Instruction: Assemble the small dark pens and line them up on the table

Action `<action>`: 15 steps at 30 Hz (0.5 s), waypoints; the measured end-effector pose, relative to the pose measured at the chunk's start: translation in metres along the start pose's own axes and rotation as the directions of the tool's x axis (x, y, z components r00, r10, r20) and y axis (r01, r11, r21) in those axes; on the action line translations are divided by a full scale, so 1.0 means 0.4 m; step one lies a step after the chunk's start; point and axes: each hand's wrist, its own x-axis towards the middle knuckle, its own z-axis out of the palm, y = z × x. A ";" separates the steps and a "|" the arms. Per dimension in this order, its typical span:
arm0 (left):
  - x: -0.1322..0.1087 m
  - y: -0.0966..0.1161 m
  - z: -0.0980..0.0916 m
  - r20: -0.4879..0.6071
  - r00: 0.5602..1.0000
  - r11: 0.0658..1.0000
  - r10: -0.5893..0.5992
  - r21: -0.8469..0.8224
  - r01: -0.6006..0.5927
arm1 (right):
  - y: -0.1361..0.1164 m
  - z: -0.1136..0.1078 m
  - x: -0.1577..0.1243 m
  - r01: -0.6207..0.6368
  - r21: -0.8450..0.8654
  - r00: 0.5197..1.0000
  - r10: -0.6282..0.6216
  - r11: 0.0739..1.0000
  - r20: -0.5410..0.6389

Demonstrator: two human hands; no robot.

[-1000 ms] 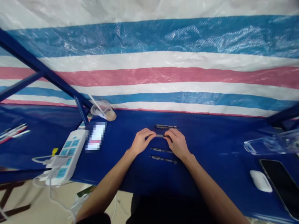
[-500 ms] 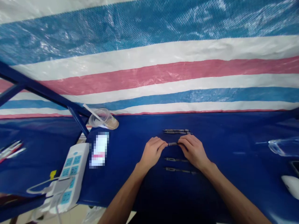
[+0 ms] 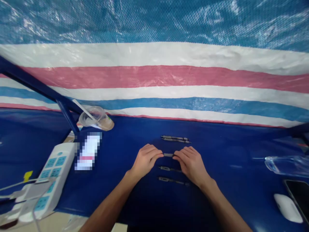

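Between my two hands a grey pen (image 3: 168,155) lies level just over the blue table, pinched at both ends so that only its middle shows. My left hand (image 3: 147,161) grips its left end with thumb and fingers. At the other end my right hand (image 3: 191,164) has its fingers closed on it. Two similar pens (image 3: 175,139) lie side by side beyond the hands. Nearer to me are another pen (image 3: 166,168), partly covered by my right hand, and below it one more pen (image 3: 169,179).
On the left are a white power strip (image 3: 53,177) with plugs and cables, a pixelated lit screen (image 3: 89,151) and a clear plastic cup (image 3: 96,117). A clear bottle-like object (image 3: 285,164), a white mouse (image 3: 287,206) and a dark phone (image 3: 298,193) lie right. Striped sheeting (image 3: 154,75) hangs behind.
The camera view has turned, so the scene sits further left and the phone on the right shows more. Both hands keep hold of the pen, with no clear change in grip.
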 end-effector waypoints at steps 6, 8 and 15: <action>0.004 0.009 -0.008 -0.093 0.992 0.996 -0.086 -0.002 0.086 | 0.036 -0.064 0.012 -0.443 0.594 0.888 0.421 0.671 0.187; 0.002 0.012 -0.011 -0.135 0.983 0.992 -0.122 -0.019 0.121 | 0.049 -0.083 0.015 -0.485 0.786 0.853 0.407 0.385 0.327; 0.003 0.016 -0.012 -0.115 0.981 0.985 -0.158 -0.094 0.148 | 0.042 -0.094 0.007 -0.599 0.789 0.753 0.241 -0.137 0.613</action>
